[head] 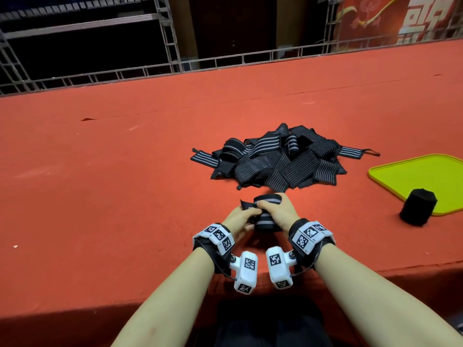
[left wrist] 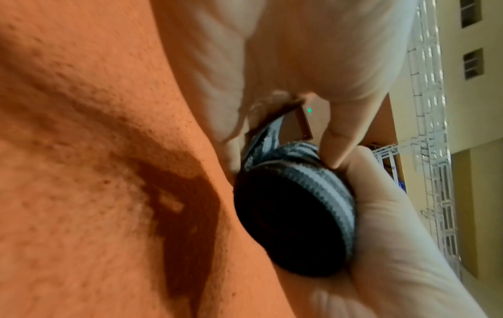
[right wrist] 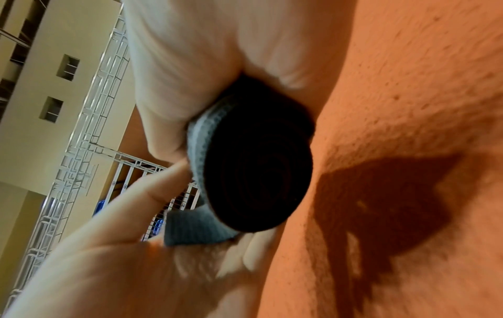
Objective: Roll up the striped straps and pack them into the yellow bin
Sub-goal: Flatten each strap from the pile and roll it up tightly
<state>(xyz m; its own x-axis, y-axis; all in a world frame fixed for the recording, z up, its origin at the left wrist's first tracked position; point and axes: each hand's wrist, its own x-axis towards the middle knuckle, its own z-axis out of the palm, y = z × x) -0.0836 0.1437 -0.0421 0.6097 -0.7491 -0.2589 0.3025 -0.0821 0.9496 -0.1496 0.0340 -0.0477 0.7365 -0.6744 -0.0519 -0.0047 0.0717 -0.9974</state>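
Both hands hold one black strap with grey stripes, wound into a tight roll [head: 265, 221] [left wrist: 296, 217] [right wrist: 258, 172] just above the red table near its front edge. My left hand [head: 241, 216] pinches the strap's loose tail end. My right hand [head: 278, 211] curls round the roll. A heap of loose striped straps [head: 278, 159] lies just beyond the hands. The yellow bin [head: 423, 176], a shallow tray, lies at the right. One finished black roll [head: 418, 206] stands on end at the bin's near corner.
The red felt table [head: 112, 171] stretches wide to the left and far side. A metal truss railing [head: 175, 63] runs along its far edge. The table's front edge is close below my wrists.
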